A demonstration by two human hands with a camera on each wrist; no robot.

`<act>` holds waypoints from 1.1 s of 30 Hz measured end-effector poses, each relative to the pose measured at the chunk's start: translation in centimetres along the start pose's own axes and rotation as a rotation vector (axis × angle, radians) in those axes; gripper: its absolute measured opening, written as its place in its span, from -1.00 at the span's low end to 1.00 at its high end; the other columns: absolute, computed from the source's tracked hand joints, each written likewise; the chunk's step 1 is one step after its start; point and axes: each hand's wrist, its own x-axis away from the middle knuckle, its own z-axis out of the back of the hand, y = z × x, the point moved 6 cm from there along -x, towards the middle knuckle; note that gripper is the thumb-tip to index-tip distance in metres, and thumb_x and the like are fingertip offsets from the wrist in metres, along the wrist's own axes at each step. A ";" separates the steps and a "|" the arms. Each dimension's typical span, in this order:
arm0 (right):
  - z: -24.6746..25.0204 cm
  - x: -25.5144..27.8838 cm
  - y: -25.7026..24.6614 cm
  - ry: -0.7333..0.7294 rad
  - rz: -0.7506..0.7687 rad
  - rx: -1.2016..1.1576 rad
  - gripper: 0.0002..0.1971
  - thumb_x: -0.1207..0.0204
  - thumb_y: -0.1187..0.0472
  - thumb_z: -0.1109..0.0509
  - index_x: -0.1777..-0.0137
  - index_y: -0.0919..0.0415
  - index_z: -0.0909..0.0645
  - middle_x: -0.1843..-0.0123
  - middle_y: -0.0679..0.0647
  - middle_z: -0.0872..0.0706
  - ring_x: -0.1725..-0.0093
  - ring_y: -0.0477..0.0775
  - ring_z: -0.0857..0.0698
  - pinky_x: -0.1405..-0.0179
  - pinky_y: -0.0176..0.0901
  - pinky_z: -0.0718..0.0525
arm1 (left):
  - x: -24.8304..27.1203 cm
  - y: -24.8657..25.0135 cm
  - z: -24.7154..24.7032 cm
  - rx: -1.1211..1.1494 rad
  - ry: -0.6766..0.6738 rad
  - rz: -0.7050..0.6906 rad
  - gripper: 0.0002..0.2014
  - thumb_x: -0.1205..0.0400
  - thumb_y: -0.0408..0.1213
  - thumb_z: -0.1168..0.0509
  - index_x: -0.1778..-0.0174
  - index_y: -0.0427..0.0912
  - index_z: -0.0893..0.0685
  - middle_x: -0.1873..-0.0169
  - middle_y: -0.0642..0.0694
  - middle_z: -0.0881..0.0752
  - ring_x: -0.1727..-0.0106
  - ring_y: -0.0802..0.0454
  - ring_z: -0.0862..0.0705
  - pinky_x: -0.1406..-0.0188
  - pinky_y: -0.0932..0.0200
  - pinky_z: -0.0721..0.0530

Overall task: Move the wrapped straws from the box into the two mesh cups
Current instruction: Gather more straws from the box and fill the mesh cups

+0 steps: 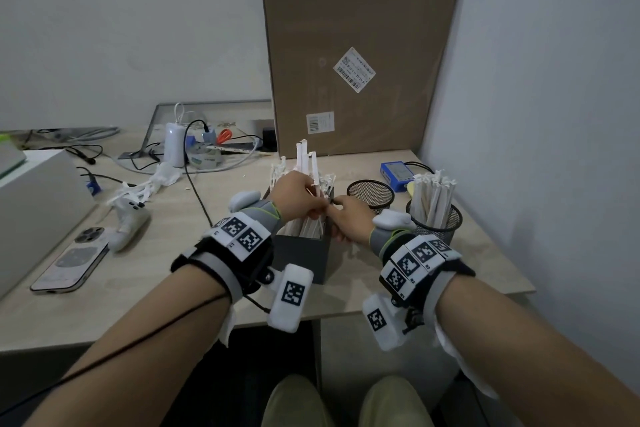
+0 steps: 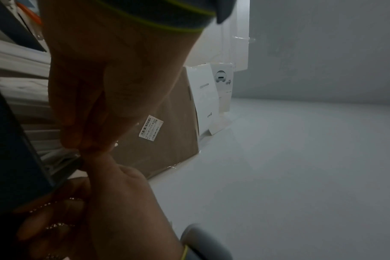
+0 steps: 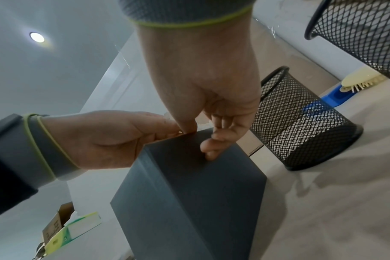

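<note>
A dark grey box (image 1: 304,255) stands mid-table with wrapped straws (image 1: 304,156) sticking up out of it. My left hand (image 1: 298,194) is over the box's opening, fingers curled round a bundle of those straws. My right hand (image 1: 348,218) holds the box's right rim; in the right wrist view its thumb (image 3: 187,123) lies on the top edge and its fingers curl against the box (image 3: 189,202) wall. Right of the box are an empty black mesh cup (image 1: 370,194) and a second mesh cup (image 1: 434,220) filled with wrapped straws.
A tall cardboard carton (image 1: 360,55) stands behind the box against the wall. A blue device (image 1: 398,173) lies behind the cups. To the left are a phone (image 1: 71,262), a white controller (image 1: 130,218), cables and a white case (image 1: 34,204).
</note>
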 end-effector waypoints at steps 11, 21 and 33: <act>-0.5 0.0 0.5 0.033 -0.004 -0.056 -0.54 -0.65 -0.12 -0.13 -0.17 0.30 -0.52 0.32 0.22 -0.73 0.51 0.10 -0.66 0.52 -0.18 -0.52 | 0.7 -1.0 -0.8 -0.064 -0.094 0.036 -0.68 -0.62 -0.23 -0.34 0.42 -0.33 -0.65 0.23 -0.38 -0.82 0.14 -0.28 -0.82 0.06 -0.07 -0.80; -0.7 0.5 0.3 0.002 -0.043 -0.060 -0.54 -0.67 -0.10 -0.09 -0.24 0.32 -0.49 0.26 0.20 -0.70 0.54 0.05 -0.63 0.59 -0.21 -0.50 | 1.0 0.0 2.6 -0.486 0.004 -0.018 -0.71 -0.66 -0.13 -0.22 0.27 -0.28 -0.56 0.26 -0.23 -0.66 0.19 -0.14 -0.59 0.18 0.12 -0.48; -0.9 0.5 0.0 0.010 -0.041 -0.021 -0.55 -0.68 -0.10 -0.07 -0.13 0.32 -0.49 0.28 0.26 -0.73 0.51 0.12 -0.66 0.55 -0.16 -0.50 | 1.5 -3.4 -0.7 -0.458 0.037 0.186 -0.22 -0.38 0.09 -0.52 -0.30 -0.37 -0.38 -0.17 -0.29 -0.62 -0.18 -0.20 -0.64 0.02 0.04 -0.57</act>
